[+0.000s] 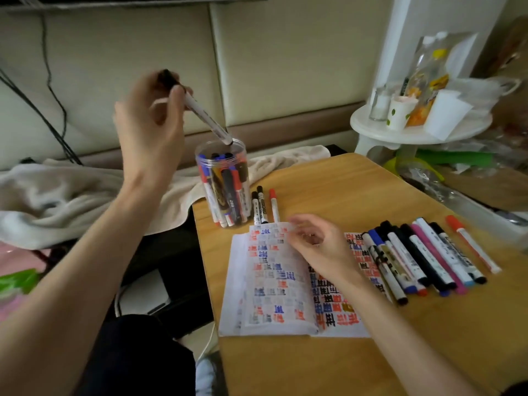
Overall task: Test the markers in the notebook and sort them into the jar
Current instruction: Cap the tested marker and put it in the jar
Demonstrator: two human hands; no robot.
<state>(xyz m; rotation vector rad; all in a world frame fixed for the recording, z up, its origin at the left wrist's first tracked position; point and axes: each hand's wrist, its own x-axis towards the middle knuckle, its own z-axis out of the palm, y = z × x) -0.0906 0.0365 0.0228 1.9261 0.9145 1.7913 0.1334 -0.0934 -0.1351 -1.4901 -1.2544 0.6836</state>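
Marker [205,115] cap half hidden in left hand [148,121] fingers [177,94], over jar [243,155].

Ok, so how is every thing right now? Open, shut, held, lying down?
Left hand: grips the marker above the jar.
Marker: tilted, lower end at the jar's mouth.
Jar: upright, lidless, holding many markers.
Notebook: open, pages full of marks.
Right hand: rests on the notebook, fingers loosely curled.
Three markers: capped, lying by the jar.
Marker row: capped, lying side by side.
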